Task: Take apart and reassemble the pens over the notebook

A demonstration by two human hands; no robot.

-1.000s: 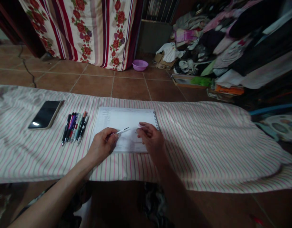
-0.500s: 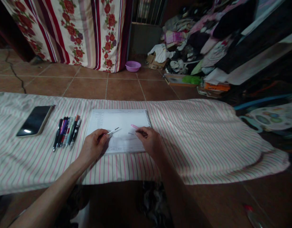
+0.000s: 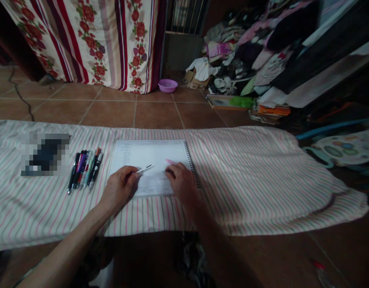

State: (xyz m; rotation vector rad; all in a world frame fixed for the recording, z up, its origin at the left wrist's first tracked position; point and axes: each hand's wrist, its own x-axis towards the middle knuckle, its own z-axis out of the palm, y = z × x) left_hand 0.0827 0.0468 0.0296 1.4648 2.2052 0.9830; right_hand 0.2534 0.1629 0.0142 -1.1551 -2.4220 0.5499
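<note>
My left hand (image 3: 122,185) pinches a slim white pen refill (image 3: 144,169) with a dark tip, which points up and right over the page. Under both hands lies a white spiral notebook (image 3: 154,154), its wire binding on the right side. My right hand (image 3: 180,178) is closed at the fingertips around a small dark thin piece (image 3: 164,172), perhaps a pen spring; most of it is hidden. Just beyond those fingers a pink pen barrel (image 3: 170,161) rests on the page, its near end covered by the hand.
Left of the notebook, several pens (image 3: 84,170) lie side by side on the striped cloth (image 3: 247,172). Farther left is a pixelated dark phone (image 3: 48,154). Beyond the cloth a purple basin (image 3: 168,85) stands on the tiled floor, near a heap of clothes (image 3: 232,52).
My right hand has shifted a little left and closed on the small dark piece that lay on the page. My left hand still holds the refill, almost unmoved.
</note>
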